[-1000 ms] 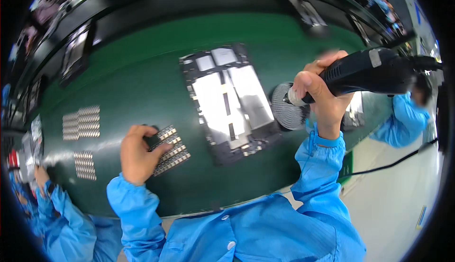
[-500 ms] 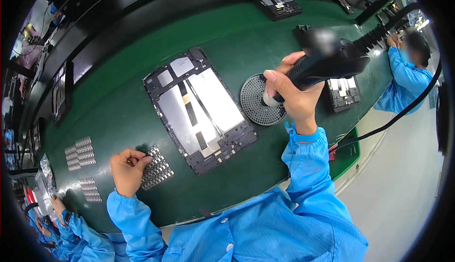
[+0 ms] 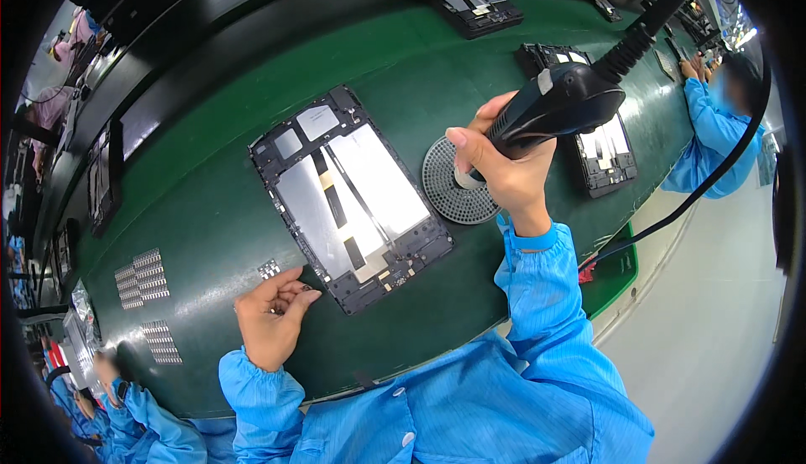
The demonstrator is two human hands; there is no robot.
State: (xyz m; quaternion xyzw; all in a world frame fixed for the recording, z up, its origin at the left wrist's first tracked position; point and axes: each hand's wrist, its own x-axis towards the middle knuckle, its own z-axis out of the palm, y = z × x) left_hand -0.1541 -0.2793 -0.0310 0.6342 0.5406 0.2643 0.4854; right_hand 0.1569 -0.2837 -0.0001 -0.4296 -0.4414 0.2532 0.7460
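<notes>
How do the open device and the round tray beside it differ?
The device is a long rectangle; the tray is round. The device is larger than the tray. The device is black with silver panels; the tray is grey and dotted. Both lie on the green table.

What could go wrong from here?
1. The left hand is close to the open device; a slip might nudge it or catch its edge.
2. The right hand holds the black handheld tool above the round perforated tray; a dip could knock the tray.
3. The black cable runs past the table edge and might get snagged.
</notes>
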